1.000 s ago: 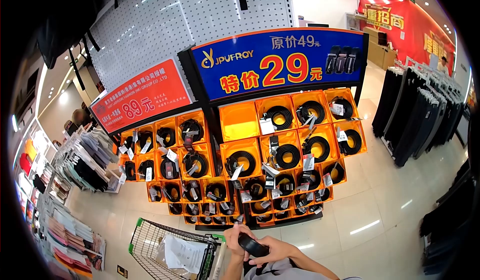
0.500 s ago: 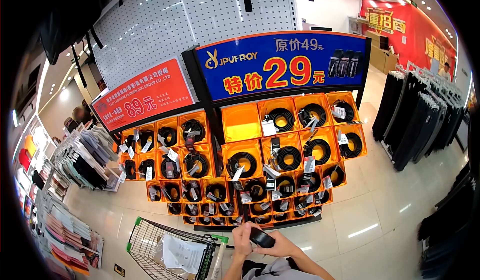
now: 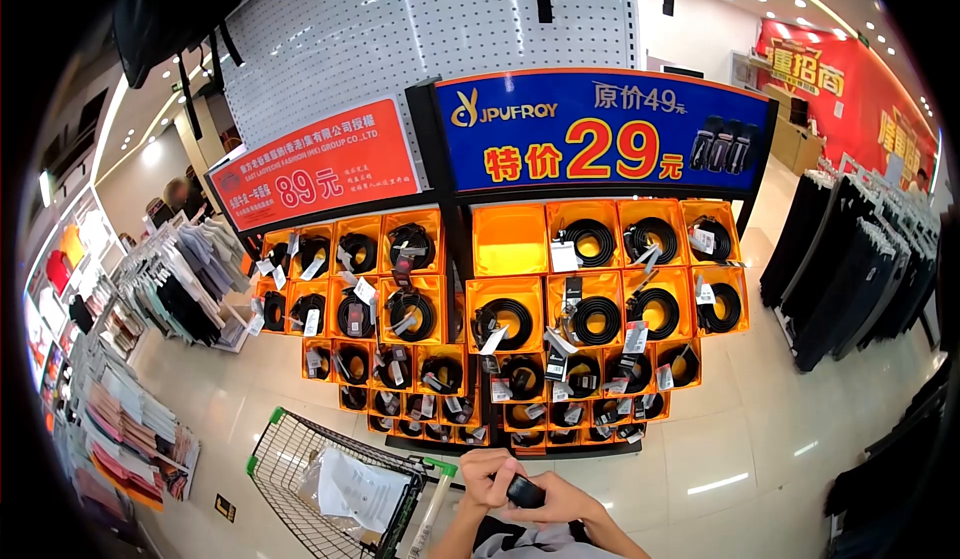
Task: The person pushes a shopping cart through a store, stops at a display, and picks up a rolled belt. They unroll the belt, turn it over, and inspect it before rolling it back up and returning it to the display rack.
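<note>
Low in front of me, a rolled black belt (image 3: 526,493) is held between both hands, seen nearly edge-on. My left hand (image 3: 487,478) has its fingers closed at the belt's left side. Around its right side and underneath, my right hand (image 3: 562,499) keeps its grip. Ahead stands a rack of orange boxes, many holding a coiled black belt (image 3: 597,319) with a paper tag. At the top of the right section, an orange box (image 3: 510,239) shows its bare inside.
A blue price sign (image 3: 600,129) and a red sign (image 3: 310,164) top the rack. Left of my hands stands a green-handled shopping cart (image 3: 270,464) with a white plastic package (image 3: 360,494). Trousers (image 3: 850,259) hang at right, clothing racks (image 3: 185,269) at left.
The view has turned slightly left, so the rack sits further right in it. Both hands still hold the belt, which has turned a little and shows a shorter outline.
</note>
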Tool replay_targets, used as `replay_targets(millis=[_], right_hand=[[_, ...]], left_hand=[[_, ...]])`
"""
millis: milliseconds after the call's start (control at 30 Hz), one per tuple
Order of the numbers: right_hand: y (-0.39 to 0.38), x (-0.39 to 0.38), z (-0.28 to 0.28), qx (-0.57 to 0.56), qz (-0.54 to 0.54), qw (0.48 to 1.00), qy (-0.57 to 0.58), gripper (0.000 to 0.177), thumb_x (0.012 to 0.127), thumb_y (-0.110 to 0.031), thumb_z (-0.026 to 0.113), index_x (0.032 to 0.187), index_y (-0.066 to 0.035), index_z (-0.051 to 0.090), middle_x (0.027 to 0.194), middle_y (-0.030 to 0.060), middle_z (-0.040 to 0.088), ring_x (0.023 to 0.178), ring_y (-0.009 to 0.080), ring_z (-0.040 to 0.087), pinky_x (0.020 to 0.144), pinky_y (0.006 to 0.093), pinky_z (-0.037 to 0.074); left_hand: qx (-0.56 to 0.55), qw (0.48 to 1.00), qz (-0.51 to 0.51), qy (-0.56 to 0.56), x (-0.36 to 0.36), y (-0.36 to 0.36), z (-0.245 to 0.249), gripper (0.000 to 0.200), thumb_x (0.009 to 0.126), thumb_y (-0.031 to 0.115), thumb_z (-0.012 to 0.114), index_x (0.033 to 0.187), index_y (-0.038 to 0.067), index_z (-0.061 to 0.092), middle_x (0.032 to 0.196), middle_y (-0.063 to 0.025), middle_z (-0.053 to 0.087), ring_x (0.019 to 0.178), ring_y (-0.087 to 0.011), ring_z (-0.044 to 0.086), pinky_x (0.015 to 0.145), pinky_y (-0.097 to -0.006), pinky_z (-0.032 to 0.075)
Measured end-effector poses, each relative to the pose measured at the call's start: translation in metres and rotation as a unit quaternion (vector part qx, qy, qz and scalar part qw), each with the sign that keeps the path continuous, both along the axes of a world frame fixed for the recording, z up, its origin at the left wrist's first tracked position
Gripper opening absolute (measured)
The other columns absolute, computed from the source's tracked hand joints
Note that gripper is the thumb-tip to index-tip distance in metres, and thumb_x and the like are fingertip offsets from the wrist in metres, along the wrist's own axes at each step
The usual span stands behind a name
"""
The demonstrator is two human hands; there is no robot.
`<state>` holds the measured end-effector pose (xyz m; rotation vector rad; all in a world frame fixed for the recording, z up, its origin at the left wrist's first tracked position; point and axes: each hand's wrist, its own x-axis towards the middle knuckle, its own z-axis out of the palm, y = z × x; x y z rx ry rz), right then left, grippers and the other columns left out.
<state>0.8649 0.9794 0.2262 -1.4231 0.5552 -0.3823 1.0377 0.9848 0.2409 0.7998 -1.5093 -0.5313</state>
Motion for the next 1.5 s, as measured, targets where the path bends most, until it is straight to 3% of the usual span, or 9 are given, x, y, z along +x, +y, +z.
replay_targets(millis=[233,433,633,733,900,1167,1300,1367,1500], right_hand=[[0.001,-0.008,0.001,0.037,0.008,0.996,-0.079,0.021,0.087,-0.018,0.077,0.092,0.001,0.069,0.076,0.0046,0.068,0.063,0.0089,0.067,0.054,0.0226,0.053],[-0.001,-0.004,0.007,0.0,-0.024,0.998,-0.065,0.015,0.085,-0.01,0.077,0.08,0.0,0.067,0.058,0.0016,0.062,0.05,0.009,0.061,0.049,0.0223,0.046],[-0.003,-0.006,0.006,0.025,-0.072,0.996,-0.045,0.028,0.084,-0.014,0.077,0.064,-0.003,0.062,0.049,-0.0001,0.056,0.042,0.0071,0.053,0.043,0.0226,0.039],[-0.006,-0.008,0.006,0.037,-0.065,0.996,-0.039,0.026,0.084,-0.013,0.077,0.065,-0.003,0.063,0.049,-0.0001,0.056,0.041,0.0071,0.052,0.042,0.0225,0.038],[-0.005,-0.007,0.005,0.038,-0.022,0.997,-0.064,0.019,0.083,-0.012,0.077,0.071,-0.002,0.067,0.051,-0.0004,0.057,0.041,0.0066,0.051,0.042,0.0222,0.037],[-0.004,-0.014,0.015,0.042,0.049,0.994,-0.084,0.019,0.086,-0.015,0.078,0.096,-0.001,0.069,0.077,0.0033,0.069,0.061,0.0117,0.068,0.055,0.0221,0.054],[-0.001,-0.01,0.012,-0.029,-0.015,0.991,-0.128,0.02,0.086,-0.014,0.077,0.099,-0.001,0.069,0.077,0.0039,0.07,0.058,0.0116,0.067,0.055,0.0223,0.053],[0.0,-0.006,0.005,-0.032,-0.036,0.991,-0.122,0.022,0.086,-0.016,0.077,0.099,-0.001,0.068,0.073,0.0038,0.069,0.057,0.0109,0.066,0.053,0.0223,0.052],[0.001,-0.001,-0.002,-0.081,-0.131,0.988,-0.001,0.028,0.085,-0.025,0.078,0.095,0.0,0.068,0.057,0.0034,0.061,0.049,0.008,0.057,0.049,0.024,0.045]], left_hand=[[0.057,0.995,0.005,0.078,-0.009,0.0,-0.009,0.05,0.098,0.018,0.045,0.06,-0.006,0.065,0.056,-0.0137,0.062,0.045,-0.0208,0.058,0.046,-0.0287,0.045],[0.239,0.904,0.014,0.353,-0.022,-0.007,-0.026,0.068,0.106,0.032,0.033,0.054,-0.004,0.057,0.05,-0.0155,0.056,0.041,-0.0224,0.054,0.043,-0.0312,0.044],[0.246,0.944,0.041,0.214,-0.017,-0.008,-0.023,0.064,0.105,0.035,0.038,0.061,-0.004,0.063,0.057,-0.0114,0.062,0.048,-0.0171,0.057,0.05,-0.0264,0.044],[0.076,0.996,0.014,0.043,-0.015,-0.007,-0.011,0.033,0.094,0.016,0.054,0.069,-0.004,0.063,0.061,-0.0111,0.06,0.052,-0.0193,0.057,0.053,-0.0294,0.044],[-0.041,0.992,0.029,-0.115,-0.007,-0.005,-0.004,0.032,0.089,0.016,0.054,0.064,-0.002,0.065,0.058,-0.0099,0.061,0.047,-0.0219,0.059,0.045,-0.0301,0.043],[0.085,0.987,0.032,0.135,-0.016,-0.002,-0.01,0.07,0.107,0.03,0.032,0.057,-0.007,0.064,0.052,-0.013,0.06,0.042,-0.0184,0.056,0.043,-0.0277,0.044],[0.27,0.903,0.016,0.335,-0.02,-0.007,-0.016,0.07,0.105,0.042,0.038,0.055,-0.001,0.06,0.051,-0.0141,0.058,0.044,-0.0236,0.058,0.043,-0.0319,0.047],[0.367,0.792,-0.023,0.487,-0.022,-0.015,-0.034,0.065,0.104,0.044,0.041,0.057,0.002,0.058,0.053,-0.0129,0.057,0.045,-0.0246,0.057,0.045,-0.0344,0.047],[0.378,0.791,-0.035,0.48,-0.024,-0.019,-0.049,0.066,0.104,0.046,0.04,0.061,0.001,0.062,0.058,-0.0133,0.062,0.051,-0.0204,0.06,0.053,-0.0282,0.049]])
